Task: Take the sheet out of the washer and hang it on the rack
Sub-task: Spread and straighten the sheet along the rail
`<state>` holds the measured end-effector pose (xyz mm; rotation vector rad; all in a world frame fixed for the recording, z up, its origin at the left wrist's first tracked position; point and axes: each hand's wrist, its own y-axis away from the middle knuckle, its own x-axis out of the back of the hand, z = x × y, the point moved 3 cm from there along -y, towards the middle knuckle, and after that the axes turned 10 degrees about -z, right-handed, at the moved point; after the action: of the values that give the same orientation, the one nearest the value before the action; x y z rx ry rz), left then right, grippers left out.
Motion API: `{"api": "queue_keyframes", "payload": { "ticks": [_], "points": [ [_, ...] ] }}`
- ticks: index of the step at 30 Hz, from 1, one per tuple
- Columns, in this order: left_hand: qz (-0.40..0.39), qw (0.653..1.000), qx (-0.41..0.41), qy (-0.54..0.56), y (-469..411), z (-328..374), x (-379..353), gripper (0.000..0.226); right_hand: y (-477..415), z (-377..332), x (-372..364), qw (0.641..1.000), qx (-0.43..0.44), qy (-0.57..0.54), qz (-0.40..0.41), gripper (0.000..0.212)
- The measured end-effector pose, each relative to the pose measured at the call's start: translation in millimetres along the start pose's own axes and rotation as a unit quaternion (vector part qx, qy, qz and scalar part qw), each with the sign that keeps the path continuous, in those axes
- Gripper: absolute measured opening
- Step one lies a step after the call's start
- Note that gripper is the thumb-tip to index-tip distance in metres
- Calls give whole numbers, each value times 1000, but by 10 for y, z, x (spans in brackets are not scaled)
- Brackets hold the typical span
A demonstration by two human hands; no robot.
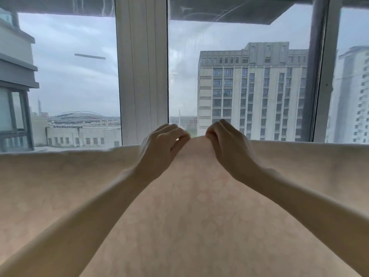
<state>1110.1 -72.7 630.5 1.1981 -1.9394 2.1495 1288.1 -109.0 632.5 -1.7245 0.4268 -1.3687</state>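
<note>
Hanging seems underway: left hand (159, 148) and right hand (227, 148) pinch the sheet (189, 206) at its top edge mid-frame with curled fingers (179, 134); next, probably smoothing it outward.

Whatever carries your sheet (195, 206) is hidden beneath it; the sheet lies draped along a line running left to right at the far side.

Overcast daylight through the window (239, 76) backlights everything; edges blurred and bowed.

Sides, bottom of sheet (195, 216) beyond frame
</note>
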Motion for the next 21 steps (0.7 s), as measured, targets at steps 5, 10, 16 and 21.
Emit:
{"api": "queue_keyframes", "payload": {
  "ticks": [5,10,16,21],
  "points": [
    [-55,996,69,29,290,-394,214,15,95,26,66,1000,16,-1,12,15],
    [-30,998,52,-24,475,-533,423,17,243,-111,-37,995,89,48,-4,15],
    [34,989,-40,-139,604,-381,391,22,141,-138,-15,991,117,50,28,14],
    [15,983,-61,-172,685,-367,339,20,212,-179,-275,989,114,72,-65,37]
  ]
}}
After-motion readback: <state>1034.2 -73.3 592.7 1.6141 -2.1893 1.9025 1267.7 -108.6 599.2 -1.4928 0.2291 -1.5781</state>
